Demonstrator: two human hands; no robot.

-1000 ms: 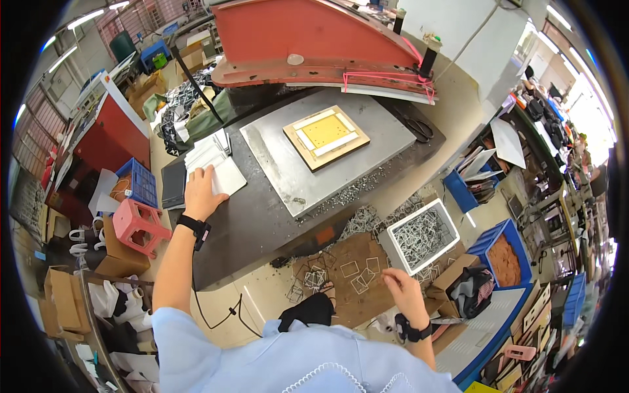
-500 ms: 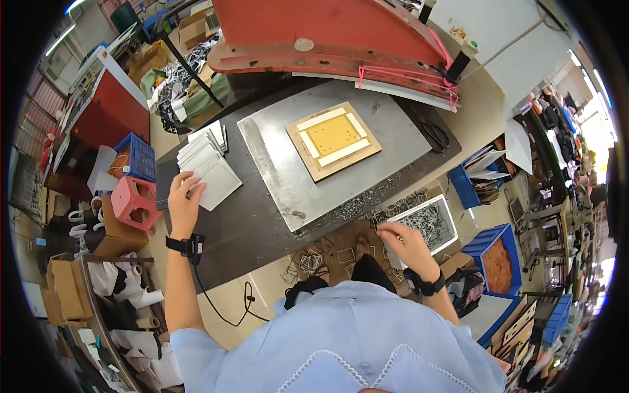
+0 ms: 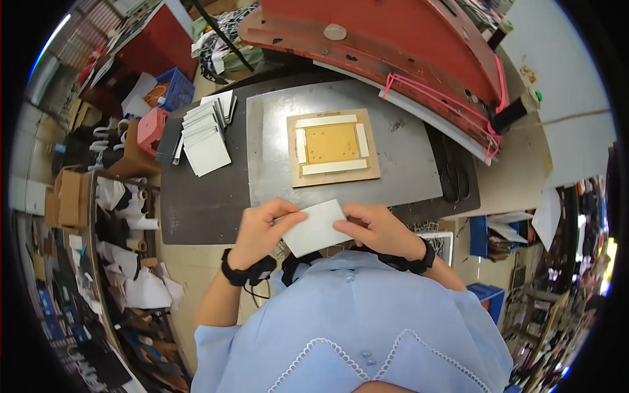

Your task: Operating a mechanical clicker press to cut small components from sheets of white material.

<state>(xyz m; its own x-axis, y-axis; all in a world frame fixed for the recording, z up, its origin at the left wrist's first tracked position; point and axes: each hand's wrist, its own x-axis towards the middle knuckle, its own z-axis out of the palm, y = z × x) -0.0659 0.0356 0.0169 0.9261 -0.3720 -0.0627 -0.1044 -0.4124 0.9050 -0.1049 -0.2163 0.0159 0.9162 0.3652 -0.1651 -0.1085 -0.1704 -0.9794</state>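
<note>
Between my two hands, close to my body at the table's front edge, is a pale rectangular sheet [image 3: 316, 229]. My left hand [image 3: 263, 229] pinches its left side, thumb on top. On its right side my right hand [image 3: 375, 228] grips it the same way. Just beyond lies a wooden cutting die [image 3: 334, 175], a brown board with a yellow centre framed by four whitish strips, flat on the grey metal plate [image 3: 268, 131]. To the left, a fanned stack of similar pale sheets [image 3: 208, 152] rests on the dark tabletop.
A red press arm [image 3: 380, 39] with pink cord [image 3: 452, 108] overhangs the far side. Black-handled scissors [image 3: 455, 180] lie at the plate's right. A white bin [image 3: 445, 249] is partly hidden beyond my right hand. Shelves with rolls and scraps [image 3: 134, 262] stand at left.
My left hand has come from the stack to in front of my body, with a pale sheet. My right hand has moved left and taken the sheet's other side. The view has turned.
</note>
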